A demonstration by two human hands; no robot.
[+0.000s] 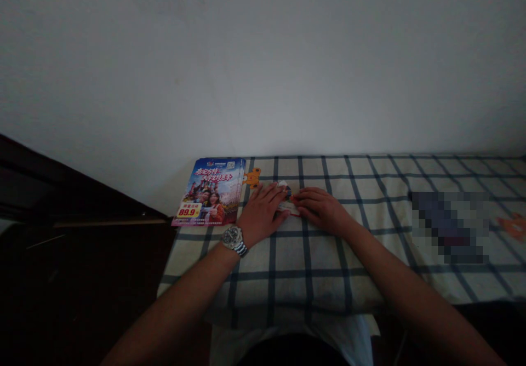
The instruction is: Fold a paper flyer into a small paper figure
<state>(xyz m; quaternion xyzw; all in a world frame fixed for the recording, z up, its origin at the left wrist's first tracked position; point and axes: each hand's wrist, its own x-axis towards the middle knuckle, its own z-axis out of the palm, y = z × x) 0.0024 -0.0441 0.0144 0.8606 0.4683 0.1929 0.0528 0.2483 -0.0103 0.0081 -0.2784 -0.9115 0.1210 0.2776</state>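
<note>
A small piece of folded printed paper (289, 206) lies on the checked cloth, mostly covered by my hands. My left hand (263, 210), with a metal watch (233, 240) on its wrist, rests flat over the left part of the paper, fingers stretched out. From the other side, my right hand (322, 208) has its fingers and thumb closed on the paper's right edge. White, red and dark print shows between the hands. To the left of my left hand is a stack of colourful flyers (211, 193), marked 89.9.
The checked cloth (324, 278) covers a surface against a pale wall (287, 70). An orange bear figure (252, 178) shows beside the flyers, and another orange figure (513, 226) at far right. A pixelated dark object (447, 226) lies on the right. Dark furniture (61, 179) stands at left.
</note>
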